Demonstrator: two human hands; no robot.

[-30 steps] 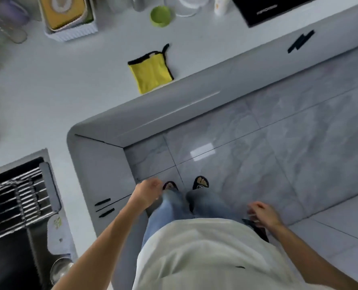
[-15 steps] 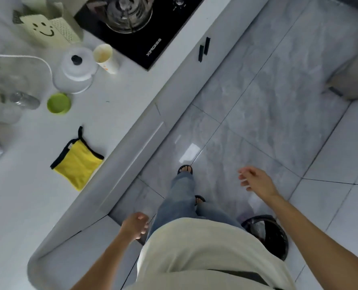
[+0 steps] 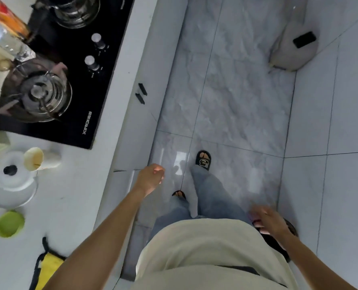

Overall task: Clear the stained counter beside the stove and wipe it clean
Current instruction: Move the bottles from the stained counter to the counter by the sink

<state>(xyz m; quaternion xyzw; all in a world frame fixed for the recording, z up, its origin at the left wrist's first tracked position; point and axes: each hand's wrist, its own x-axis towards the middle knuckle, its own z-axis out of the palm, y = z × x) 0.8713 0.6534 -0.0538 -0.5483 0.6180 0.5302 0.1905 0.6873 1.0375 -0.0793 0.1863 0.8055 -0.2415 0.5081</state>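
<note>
On the counter (image 3: 73, 197), cup (image 3: 34, 159), lid (image 3: 13, 181) and bowl (image 3: 10, 223) sit between stove (image 3: 73, 84) and cloth (image 3: 48, 266).

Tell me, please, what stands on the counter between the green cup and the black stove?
In the head view, a white lidded pot and a tipped paper cup lie between the green cup and the stove.

A grey bin (image 3: 292, 51) stands on the tiled floor (image 3: 236, 101), 2 black cabinet handles (image 3: 141, 96) nearby.
</note>
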